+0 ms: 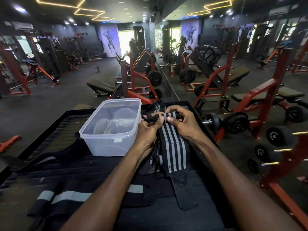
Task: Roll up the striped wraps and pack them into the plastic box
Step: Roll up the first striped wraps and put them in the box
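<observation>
**First wrap only just started, box not yet packed**

From where I stand, the job looks barely begun. The box sits just left of the hands with no wrap in it (only some clear round things on its bottom, perhaps lids). Both hands pinch the far end of one wrap: the left hand and right hand have thumbs and fingers curled round a small roll at its top. Below the grip the wrap's length hangs unrolled toward the person, black with grey stripes and a plain black tab at its end. More wraps lie flat on the tray, nearer and left of the grip, all unrolled.
</observation>
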{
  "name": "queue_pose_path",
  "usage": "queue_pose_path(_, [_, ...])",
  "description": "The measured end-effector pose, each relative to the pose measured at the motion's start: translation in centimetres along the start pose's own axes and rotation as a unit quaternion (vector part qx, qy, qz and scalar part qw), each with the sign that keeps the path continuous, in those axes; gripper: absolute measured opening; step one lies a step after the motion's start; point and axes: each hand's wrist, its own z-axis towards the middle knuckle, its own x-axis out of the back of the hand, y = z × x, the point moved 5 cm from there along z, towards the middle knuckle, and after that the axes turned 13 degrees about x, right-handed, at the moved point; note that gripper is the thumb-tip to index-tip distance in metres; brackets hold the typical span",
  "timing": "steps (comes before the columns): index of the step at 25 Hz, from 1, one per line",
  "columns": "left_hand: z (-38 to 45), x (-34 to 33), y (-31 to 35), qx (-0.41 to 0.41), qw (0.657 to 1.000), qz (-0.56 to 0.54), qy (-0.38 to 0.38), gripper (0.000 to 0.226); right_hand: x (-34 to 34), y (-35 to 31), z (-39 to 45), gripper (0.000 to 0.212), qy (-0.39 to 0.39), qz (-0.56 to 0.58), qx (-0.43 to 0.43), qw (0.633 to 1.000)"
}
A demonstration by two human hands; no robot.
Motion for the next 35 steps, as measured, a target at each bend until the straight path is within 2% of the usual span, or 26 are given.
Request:
queue_pose_path(4, [0.0, 0.3, 0.6, -0.017, 1.0, 0.008, 0.007, 0.028, -0.2, 0.4, -0.3, 0.008, 0.025, 0.033, -0.062, 0.997])
queue_pose_path(8, [0.3, 0.2, 0.3, -0.02, 1.0, 0.014, -0.017, 0.024, 0.1, 0.5, 0.0, 0.012, 0.03, -0.011, -0.037, 0.999])
queue_pose_path(11, [0.2, 0.3, 0.0, 0.012, 1.0, 0.015, 0.007, 0.031, -0.1, 0.6, -0.2, 0.017, 0.025, 0.004, -0.046, 0.999])
queue_pose_path(14, [-0.4, 0.3, 0.5, 0.0, 0.998, 0.054, 0.037, 0.005, -0.2, 1.0, -0.3, 0.015, 0.043, 0.028, -0.089, 0.995])
queue_pose_path(17, [-0.6, 0.3, 0.7, -0.016, 0.996, 0.068, 0.048, 0.022, -0.4, 1.4, -0.4, 0.01, 0.025, 0.022, -0.132, 0.991])
queue_pose_path(20, [-0.4, 0.3, 0.3, 0.012, 0.997, 0.063, 0.037, 0.015, -0.3, 1.3, -0.4, 0.011, 0.014, -0.013, -0.122, 0.992])
queue_pose_path(22, [-0.6, 0.1, 0.0, 0.04, 0.997, 0.062, 0.03, 0.022, -0.1, 0.9, -0.3, 0.01, 0.017, -0.031, -0.091, 0.995])
queue_pose_path(25, [-1.0, 0.1, 0.5, 0.014, 0.993, 0.097, 0.061, 0.008, 0.0, 0.8, -0.2, 0.013, 0.02, -0.025, -0.079, 0.996])
queue_pose_path(27, [-0.9, 0.3, 0.8, -0.015, 0.992, 0.111, 0.063, 0.016, -0.1, 0.9, -0.5, 0.009, 0.029, 0.012, -0.121, 0.992])
queue_pose_path(29, [-0.6, 0.3, 0.7, -0.019, 0.991, 0.12, 0.056, 0.018, -0.2, 1.0, -0.4, 0.012, 0.029, 0.003, -0.128, 0.991])
queue_pose_path(31, [-0.5, 0.2, 0.3, 0.007, 0.993, 0.106, 0.046, 0.022, 0.0, 0.9, -0.4, 0.009, 0.041, -0.013, -0.11, 0.993])
queue_pose_path(34, [-0.3, 0.1, -0.5, 0.051, 0.996, 0.065, 0.023, 0.04, 0.0, 1.2, -0.3, 0.011, 0.053, 0.001, -0.111, 0.992])
queue_pose_path(35, [-0.3, 0.2, -0.4, 0.044, 0.996, 0.069, 0.032, 0.037, -0.2, 1.2, -0.3, 0.013, 0.053, 0.013, -0.12, 0.991])
